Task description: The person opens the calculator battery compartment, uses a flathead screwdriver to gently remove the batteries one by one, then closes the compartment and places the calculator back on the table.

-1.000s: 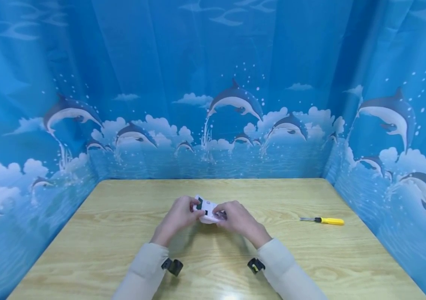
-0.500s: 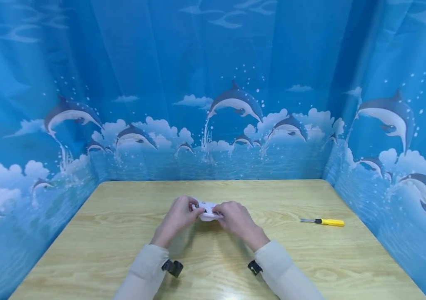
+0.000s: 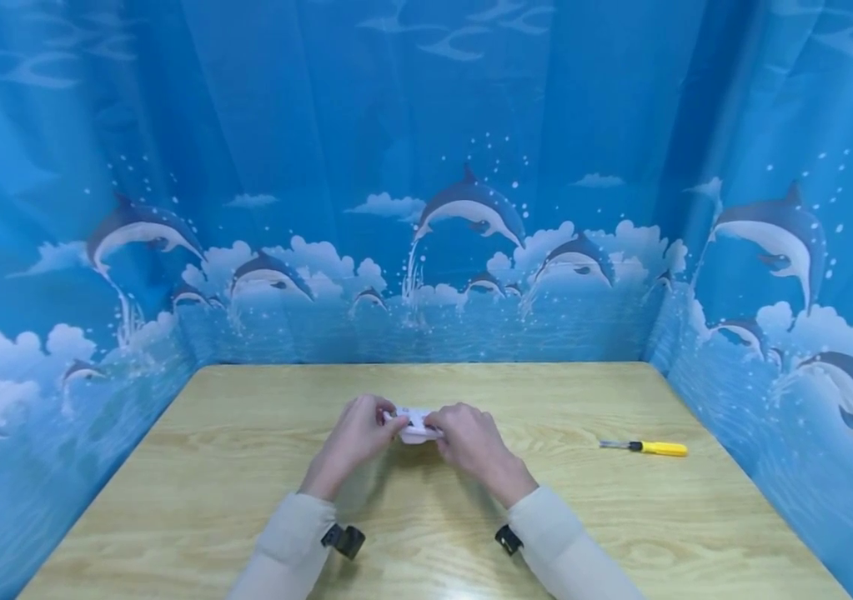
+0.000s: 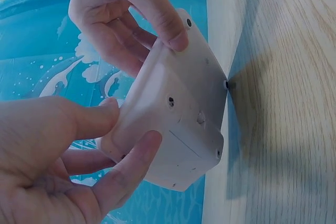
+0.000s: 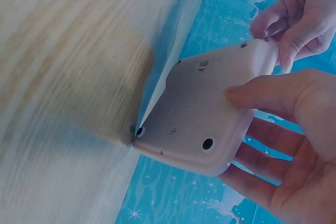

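Note:
A white plastic housing [image 3: 417, 433] with rounded edges is held between both hands over the table. My left hand [image 3: 357, 435] pinches its left end, thumb toward me. At the other end my right hand [image 3: 474, 446] grips it, with the thumb on one face and the fingers behind. The left wrist view shows the housing [image 4: 181, 111] tilted, its face dotted with dark round screw holes and a seam line. In the right wrist view the lowest corner of the housing [image 5: 202, 106] comes right down at the wooden surface. The opposite face is mostly hidden.
A screwdriver [image 3: 654, 448] with a yellow handle lies on the right of the wooden table [image 3: 246, 467]. Blue curtains [image 3: 411, 125] with printed dolphins stand along the back and both sides. Small black cameras [image 3: 343, 540] are worn at the wrists.
The housing has tilted, so the face with dark green areas that showed a second ago is now seen nearly edge-on. Both hands keep their grip almost in place; the screwdriver lies still.

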`<state>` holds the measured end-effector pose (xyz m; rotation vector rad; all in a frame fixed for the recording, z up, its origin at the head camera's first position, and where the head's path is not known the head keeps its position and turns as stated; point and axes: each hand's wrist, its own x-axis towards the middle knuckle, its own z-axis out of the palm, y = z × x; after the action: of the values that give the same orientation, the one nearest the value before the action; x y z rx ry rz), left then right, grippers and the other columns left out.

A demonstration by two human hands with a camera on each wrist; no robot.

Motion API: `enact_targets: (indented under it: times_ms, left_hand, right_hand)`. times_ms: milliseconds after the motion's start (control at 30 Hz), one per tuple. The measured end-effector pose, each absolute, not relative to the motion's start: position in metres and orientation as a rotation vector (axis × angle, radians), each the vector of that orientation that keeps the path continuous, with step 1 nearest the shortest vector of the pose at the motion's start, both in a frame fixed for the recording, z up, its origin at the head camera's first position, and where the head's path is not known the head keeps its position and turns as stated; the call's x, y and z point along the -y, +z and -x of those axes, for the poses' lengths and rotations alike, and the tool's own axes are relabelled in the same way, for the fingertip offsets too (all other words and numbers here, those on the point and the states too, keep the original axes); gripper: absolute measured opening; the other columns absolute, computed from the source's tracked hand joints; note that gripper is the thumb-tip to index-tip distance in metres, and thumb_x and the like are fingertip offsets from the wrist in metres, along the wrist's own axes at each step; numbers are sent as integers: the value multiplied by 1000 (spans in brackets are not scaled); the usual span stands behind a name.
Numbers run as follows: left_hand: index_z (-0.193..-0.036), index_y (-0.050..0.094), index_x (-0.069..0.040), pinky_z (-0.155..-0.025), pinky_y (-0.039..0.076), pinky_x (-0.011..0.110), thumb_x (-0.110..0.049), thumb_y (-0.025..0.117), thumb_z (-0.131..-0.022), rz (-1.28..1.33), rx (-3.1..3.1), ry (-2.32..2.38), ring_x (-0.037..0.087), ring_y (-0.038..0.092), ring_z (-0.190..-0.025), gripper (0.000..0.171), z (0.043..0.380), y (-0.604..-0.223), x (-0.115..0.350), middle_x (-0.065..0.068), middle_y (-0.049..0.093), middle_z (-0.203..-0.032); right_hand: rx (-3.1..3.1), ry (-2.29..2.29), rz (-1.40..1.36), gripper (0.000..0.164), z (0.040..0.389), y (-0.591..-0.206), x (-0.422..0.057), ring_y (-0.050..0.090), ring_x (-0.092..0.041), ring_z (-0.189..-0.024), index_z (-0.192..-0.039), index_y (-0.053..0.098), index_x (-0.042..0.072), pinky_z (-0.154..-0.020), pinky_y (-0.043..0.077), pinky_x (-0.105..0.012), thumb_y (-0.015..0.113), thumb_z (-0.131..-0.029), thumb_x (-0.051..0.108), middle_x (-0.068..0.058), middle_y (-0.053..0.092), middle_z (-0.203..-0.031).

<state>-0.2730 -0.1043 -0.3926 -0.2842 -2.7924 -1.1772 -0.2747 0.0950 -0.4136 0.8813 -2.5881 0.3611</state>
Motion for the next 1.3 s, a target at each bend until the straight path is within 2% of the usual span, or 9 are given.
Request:
enact_targets:
  times_ms: [133, 367, 700, 1033, 1300]
  left_hand:
    - [-114, 73, 5, -55, 47, 26, -21, 73, -96, 286, 2757, -1206, 13, 57, -63, 32, 274, -391, 105, 7, 68, -77]
    - [-107, 74, 1, -53, 47, 27, -25, 73, -97, 286, 2745, -1239, 13, 58, -60, 27, 273, -394, 106, 5, 67, -74]
    - [-106, 74, -2, -56, 45, 28, -27, 71, -98, 288, 2741, -1206, 14, 55, -66, 26, 273, -393, 104, 5, 65, -78]
    - [-109, 74, -3, -58, 45, 28, -26, 70, -100, 312, 2721, -1195, 15, 55, -68, 25, 273, -393, 105, 5, 65, -80]
    - [-112, 74, -4, -61, 48, 28, -26, 69, -100, 339, 2702, -1202, 15, 57, -72, 25, 273, -391, 105, 6, 68, -85]
  right_hand:
    - [2558, 375, -863, 32, 275, -412, -95, 71, -22, -79, -104, 79, 15, -60, 58, -34, 81, -77, -1, -3, 78, -92]
    - [2560, 416, -870, 30, 273, -413, -95, 73, -20, -81, -105, 79, 13, -64, 59, -30, 78, -80, -2, -3, 79, -93]
    - [2522, 403, -863, 34, 273, -413, -95, 72, -19, -78, -104, 78, 14, -60, 56, -28, 78, -75, -4, -2, 78, -90]
    - [2487, 409, -867, 14, 272, -414, -96, 65, -13, -67, -102, 78, 17, -54, 47, -20, 78, -89, 11, 3, 74, -81]
    - [2472, 401, -846, 12, 274, -411, -98, 64, -12, -67, -103, 78, 18, -54, 47, -21, 77, -91, 15, 4, 75, -82]
